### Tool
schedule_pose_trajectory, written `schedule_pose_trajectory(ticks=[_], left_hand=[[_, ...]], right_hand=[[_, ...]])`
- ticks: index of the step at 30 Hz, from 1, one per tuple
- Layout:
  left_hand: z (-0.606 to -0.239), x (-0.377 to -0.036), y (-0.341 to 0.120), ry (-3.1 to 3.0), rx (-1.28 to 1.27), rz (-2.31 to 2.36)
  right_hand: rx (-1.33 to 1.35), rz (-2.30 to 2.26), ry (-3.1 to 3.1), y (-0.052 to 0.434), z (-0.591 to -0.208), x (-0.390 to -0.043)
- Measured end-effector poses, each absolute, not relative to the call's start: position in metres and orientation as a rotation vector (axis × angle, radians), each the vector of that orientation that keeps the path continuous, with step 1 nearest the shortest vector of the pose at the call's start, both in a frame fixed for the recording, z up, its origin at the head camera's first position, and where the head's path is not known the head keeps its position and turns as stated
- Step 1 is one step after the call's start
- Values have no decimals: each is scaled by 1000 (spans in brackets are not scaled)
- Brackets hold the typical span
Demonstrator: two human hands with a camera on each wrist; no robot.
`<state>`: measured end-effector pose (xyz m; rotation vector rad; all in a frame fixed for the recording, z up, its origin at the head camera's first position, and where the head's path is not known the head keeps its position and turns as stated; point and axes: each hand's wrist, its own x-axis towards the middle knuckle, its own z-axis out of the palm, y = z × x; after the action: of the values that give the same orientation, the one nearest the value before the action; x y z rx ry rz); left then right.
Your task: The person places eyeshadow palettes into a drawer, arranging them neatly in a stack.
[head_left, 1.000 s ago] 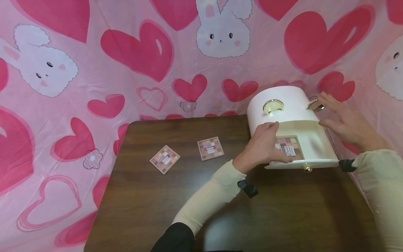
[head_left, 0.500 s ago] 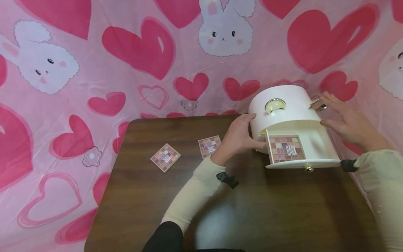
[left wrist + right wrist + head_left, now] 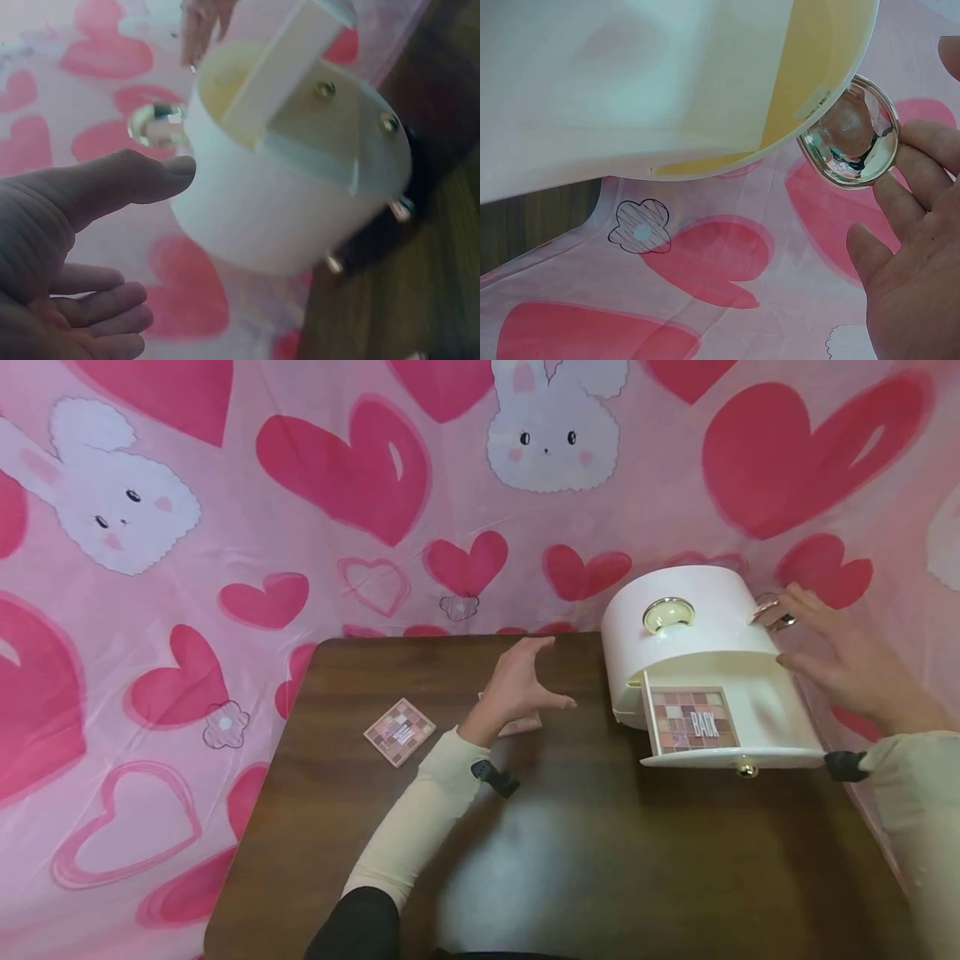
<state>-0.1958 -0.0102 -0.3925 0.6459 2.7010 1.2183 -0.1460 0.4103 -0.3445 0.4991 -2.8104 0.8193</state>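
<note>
A white rounded organizer box [image 3: 693,639] stands at the table's back right, its lower drawer [image 3: 780,714] pulled out. Inside the drawer's left part lies an eyeshadow palette [image 3: 693,718] marked "BACK". My left hand [image 3: 513,689] hovers above the table, left of the box, thumb and fingers spread with nothing between them. It partly hides a second palette [image 3: 523,724]. A third palette [image 3: 400,732] lies farther left. At the box's right side, the fingers of my right hand [image 3: 922,225] touch the edge of a gold handle [image 3: 855,135], extended rather than wrapped round it.
The dark wooden table [image 3: 585,860] reaches back to a pink cloth [image 3: 315,527] printed with hearts and rabbits. A gold knob [image 3: 746,767] sits on the drawer's front. Another gold handle [image 3: 667,615] is on the box's upper front.
My left hand has left the drawer and moved left past the box's side, over the middle palette. The palette in the drawer has come into full view. My right hand stays at the handle.
</note>
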Motion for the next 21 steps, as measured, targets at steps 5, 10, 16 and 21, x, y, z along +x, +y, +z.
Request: schedule_pose_trajectory(ticks=[5, 10, 16, 21], left_hand=[[-410, -207, -27, 2698, 598, 1214], [-427, -215, -39, 2702, 533, 1190], [-445, -225, -48, 2732, 540, 1052], [-461, -232, -55, 2742, 484, 980]], right_hand=[[511, 801, -2793, 411, -345, -147], [509, 794, -2795, 411, -344, -147], [515, 773, -2780, 410, -344, -146], [527, 772, -2766, 409, -345, -145]])
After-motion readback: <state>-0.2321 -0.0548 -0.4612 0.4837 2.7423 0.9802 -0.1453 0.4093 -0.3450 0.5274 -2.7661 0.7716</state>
